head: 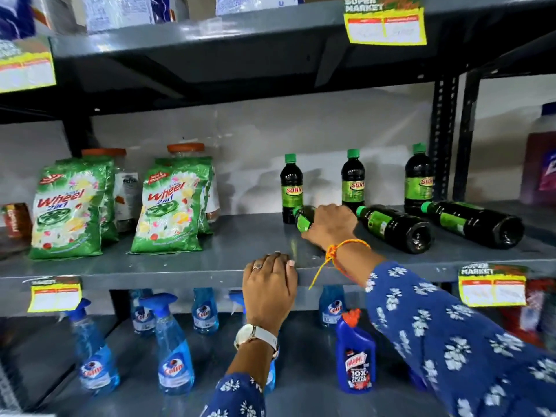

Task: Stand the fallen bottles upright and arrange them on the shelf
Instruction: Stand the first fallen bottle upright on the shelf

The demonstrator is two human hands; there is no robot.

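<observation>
Three dark bottles with green caps stand upright at the back of the grey middle shelf (180, 260): one (291, 188), a second (353, 180) and a third (418, 179). Two more lie on their sides, one (397, 228) in the middle and another (478, 224) to its right, bases toward me. My right hand (329, 225) grips a third fallen bottle (303, 219) near its neck; most of that bottle is hidden under the hand. My left hand (269, 288) rests on the shelf's front edge, fingers hooked over it.
Green detergent pouches (167, 209) and jars stand on the shelf's left half. Below are blue spray bottles (173, 350) and a dark blue toilet cleaner (355, 356). A purple jug (541, 164) stands on the neighbouring shelf at the right. Yellow price tags hang from the shelf edges.
</observation>
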